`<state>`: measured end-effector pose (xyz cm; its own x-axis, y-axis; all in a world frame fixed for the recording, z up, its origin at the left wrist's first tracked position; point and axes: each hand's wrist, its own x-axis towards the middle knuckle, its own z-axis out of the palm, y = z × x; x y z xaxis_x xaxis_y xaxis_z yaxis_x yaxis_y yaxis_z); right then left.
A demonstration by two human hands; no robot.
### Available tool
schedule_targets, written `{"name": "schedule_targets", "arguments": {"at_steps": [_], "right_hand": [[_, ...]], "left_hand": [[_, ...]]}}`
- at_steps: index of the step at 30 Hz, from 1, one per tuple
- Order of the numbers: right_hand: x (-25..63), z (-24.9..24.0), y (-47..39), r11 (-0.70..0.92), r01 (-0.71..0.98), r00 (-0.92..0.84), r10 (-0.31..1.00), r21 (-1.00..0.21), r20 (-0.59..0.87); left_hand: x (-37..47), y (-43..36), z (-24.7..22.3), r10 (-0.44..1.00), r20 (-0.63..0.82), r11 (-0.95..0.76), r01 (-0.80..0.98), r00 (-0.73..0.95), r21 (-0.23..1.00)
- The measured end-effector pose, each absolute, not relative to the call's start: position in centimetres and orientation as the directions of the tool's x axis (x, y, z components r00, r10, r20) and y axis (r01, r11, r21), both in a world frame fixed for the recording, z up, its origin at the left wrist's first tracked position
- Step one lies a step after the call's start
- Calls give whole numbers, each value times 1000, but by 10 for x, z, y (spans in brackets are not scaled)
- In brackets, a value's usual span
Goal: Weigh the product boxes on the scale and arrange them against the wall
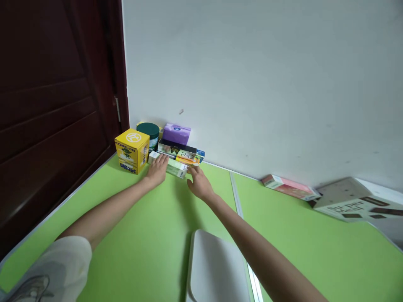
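A long pale green and white box (176,168) lies on the green tabletop in front of a small group of packages. My left hand (158,170) rests over its left part, with the fingers stretched out across the top; the thumb is hidden. At the box's right end, my right hand (199,183) reaches in with its fingertips at the edge and its thumb apart. Directly behind are a black box (176,149) and an orange and yellow box (188,160). A yellow cube-shaped box (132,151) stands left of my left hand.
Behind the cube are a green-lidded jar (147,131) and a purple soft pack (176,133) near the wall. A pink and white box (290,187) and a large white carton (362,199) lie along the wall. Nearer stands a light grey flat object (217,268).
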<state>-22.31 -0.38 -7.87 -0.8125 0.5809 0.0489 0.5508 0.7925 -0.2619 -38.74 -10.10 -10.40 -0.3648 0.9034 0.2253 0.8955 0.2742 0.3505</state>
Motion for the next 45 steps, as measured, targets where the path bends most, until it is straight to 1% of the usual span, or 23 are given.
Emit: {"name": "schedule_targets", "arguments": {"at_steps": [6, 11, 14, 17, 21, 25, 30, 34, 37, 40, 42, 45], "right_hand": [[-227, -92, -11, 774, 586, -781, 619, -240, 86], [-226, -91, -10, 799, 546, -813, 578, -254, 72], [-211, -85, -10, 820, 513, -836, 544, -252, 69], [-176, -68, -14, 850, 458, -865, 493, -262, 89], [-108, -33, -29, 880, 338, -907, 399, -334, 135], [-38, -6, -55, 823, 367, -888, 449, -433, 100], [25, -11, -91, 730, 415, -855, 517, -543, 42], [44, -31, -111, 690, 402, -850, 526, -601, 36], [50, -40, -114, 675, 380, -842, 536, -633, 66], [61, -41, -108, 634, 387, -807, 584, -670, 86], [70, -40, -102, 565, 427, -774, 632, -706, 36], [78, -44, -97, 425, 498, -746, 654, -756, -123]], "left_hand": [[-385, -96, -101, 914, 216, 301, 931, -343, 204], [-380, -97, -86, 927, 215, 288, 951, -306, 112], [-370, -105, -78, 951, 202, 221, 971, -235, 86], [-352, -119, -70, 973, 198, 94, 990, -114, 106], [-325, -145, -56, 970, 233, -113, 975, 67, 190], [-302, -179, -40, 971, 187, -203, 933, 152, 296], [-268, -215, -30, 959, 179, -272, 886, 219, 376], [-246, -228, -39, 968, 106, -250, 894, 227, 372], [-244, -233, -45, 977, 37, -209, 923, 209, 322], [-254, -238, -40, 991, -22, -123, 958, 134, 257], [-263, -242, -32, 996, -68, -49, 971, 66, 234], [-270, -243, -24, 986, -166, 42, 972, -3, 232]]}}
